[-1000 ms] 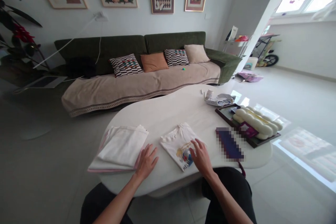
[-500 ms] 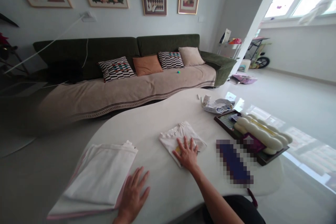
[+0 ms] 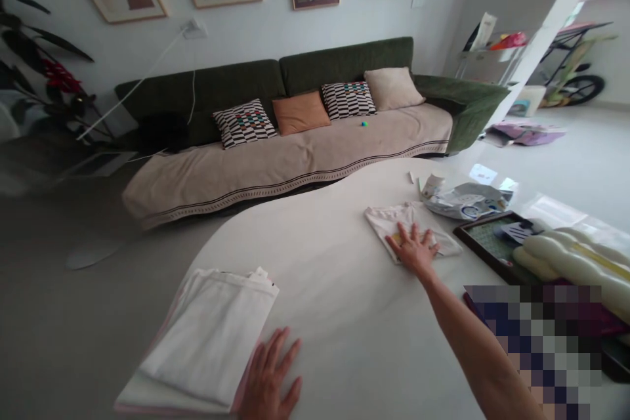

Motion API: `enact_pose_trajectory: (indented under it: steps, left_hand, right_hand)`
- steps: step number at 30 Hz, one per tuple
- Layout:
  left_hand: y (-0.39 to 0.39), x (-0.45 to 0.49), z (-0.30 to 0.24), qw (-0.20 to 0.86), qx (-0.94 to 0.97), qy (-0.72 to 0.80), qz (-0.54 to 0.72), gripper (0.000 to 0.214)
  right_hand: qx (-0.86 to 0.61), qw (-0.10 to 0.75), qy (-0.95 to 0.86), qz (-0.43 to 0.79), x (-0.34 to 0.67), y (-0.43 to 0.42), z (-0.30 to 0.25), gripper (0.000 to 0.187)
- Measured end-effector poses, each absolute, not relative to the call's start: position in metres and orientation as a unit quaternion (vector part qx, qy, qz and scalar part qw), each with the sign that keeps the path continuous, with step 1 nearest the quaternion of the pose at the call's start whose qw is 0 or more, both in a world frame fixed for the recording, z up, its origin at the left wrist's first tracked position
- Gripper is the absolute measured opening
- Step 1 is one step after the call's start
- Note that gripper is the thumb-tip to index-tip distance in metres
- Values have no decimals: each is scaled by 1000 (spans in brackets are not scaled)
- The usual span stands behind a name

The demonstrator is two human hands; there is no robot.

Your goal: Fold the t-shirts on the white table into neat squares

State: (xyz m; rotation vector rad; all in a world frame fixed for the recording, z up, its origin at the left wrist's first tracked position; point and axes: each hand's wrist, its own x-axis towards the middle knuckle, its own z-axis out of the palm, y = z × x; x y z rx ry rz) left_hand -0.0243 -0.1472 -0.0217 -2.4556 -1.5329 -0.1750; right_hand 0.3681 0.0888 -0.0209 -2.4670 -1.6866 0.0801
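Under my right hand [image 3: 414, 248] lies a small folded white T-shirt [image 3: 388, 218] with a yellowish print, partly hidden by my palm. The fingers are spread flat on the cloth. At the lower left of the table, my left hand [image 3: 273, 371] rests with its fingers apart, beside and touching the edge of a folded stack of white cloth [image 3: 211, 335] with pink edging. It grips nothing.
Both cloths lie on a white rounded table [image 3: 325, 289]. To the right are a crumpled plastic bag [image 3: 467, 200], a dark tray [image 3: 485, 252] and a cream wavy object [image 3: 571, 259]. A green sofa [image 3: 197, 95] with cushions stands behind the table.
My right hand and the T-shirt under it have slid across the table toward the bag and tray. My left hand stays by the folded stack. The view has shifted.
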Motion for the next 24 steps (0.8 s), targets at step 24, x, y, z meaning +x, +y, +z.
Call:
enact_pose_trajectory:
  steps: [24]
  left_hand:
    - [-146,-17,20,-60,-828,-553,-79,39]
  right_hand:
    - [-604,-31,-771,201,207,-207,19,60]
